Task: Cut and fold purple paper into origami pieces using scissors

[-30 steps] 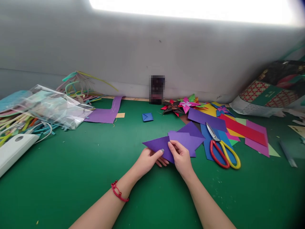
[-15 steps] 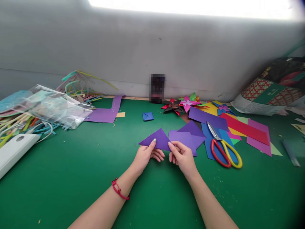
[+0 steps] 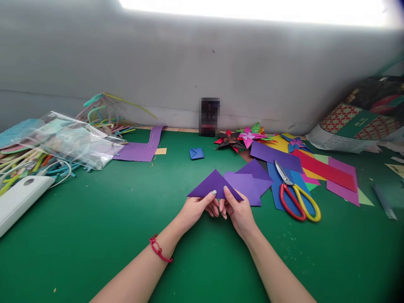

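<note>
A purple sheet of paper folded into a triangle (image 3: pixel 214 183) is held up between my hands, its peak pointing away from me. My left hand (image 3: pixel 198 208) pinches its lower edge left of the middle, thumb on top and fingers beneath. On the right side my right hand (image 3: pixel 238 212) grips the same edge, thumb lying on the paper. Fingers curl under the fold and are partly hidden. Just behind the triangle lie purple paper squares (image 3: pixel 244 187) on the green table (image 3: pixel 132 223).
Scissors (image 3: pixel 285 179) with red and yellow handles rest on coloured papers at right. A small folded blue paper (image 3: pixel 197 153) lies ahead, near folded paper stars (image 3: pixel 232 141). Purple offcuts (image 3: pixel 139 151), a clear plastic bag (image 3: pixel 78 143) and a white device (image 3: pixel 25 198) are at left.
My right hand has shifted its grip inward along the lower edge, its thumb now on the paper's face. The hands are closer together, and the triangle has moved slightly right.
</note>
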Motion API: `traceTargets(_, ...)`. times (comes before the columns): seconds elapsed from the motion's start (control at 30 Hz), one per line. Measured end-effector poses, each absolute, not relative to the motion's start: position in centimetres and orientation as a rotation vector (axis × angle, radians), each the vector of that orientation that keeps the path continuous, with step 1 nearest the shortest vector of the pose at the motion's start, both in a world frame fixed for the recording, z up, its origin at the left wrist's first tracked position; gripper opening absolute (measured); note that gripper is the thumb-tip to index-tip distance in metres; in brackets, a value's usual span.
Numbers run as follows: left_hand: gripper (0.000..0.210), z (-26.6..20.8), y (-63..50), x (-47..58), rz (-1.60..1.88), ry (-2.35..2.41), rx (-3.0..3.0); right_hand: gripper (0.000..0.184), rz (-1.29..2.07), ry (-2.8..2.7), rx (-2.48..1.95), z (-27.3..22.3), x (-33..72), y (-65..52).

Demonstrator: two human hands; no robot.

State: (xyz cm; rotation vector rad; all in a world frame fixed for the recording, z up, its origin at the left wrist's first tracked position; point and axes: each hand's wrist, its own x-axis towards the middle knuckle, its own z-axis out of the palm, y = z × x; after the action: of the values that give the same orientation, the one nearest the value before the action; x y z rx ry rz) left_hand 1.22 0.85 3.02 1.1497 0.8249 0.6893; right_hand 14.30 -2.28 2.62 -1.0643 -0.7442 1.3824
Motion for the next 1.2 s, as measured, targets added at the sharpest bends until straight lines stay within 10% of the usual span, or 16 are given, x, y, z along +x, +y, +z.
traceTargets(1.2,0.039,2.6,1.6,1.1,0.632,0.755,1.049,0.061,1.268,-0.751,-1.286,1.6,15.5,-1.6)
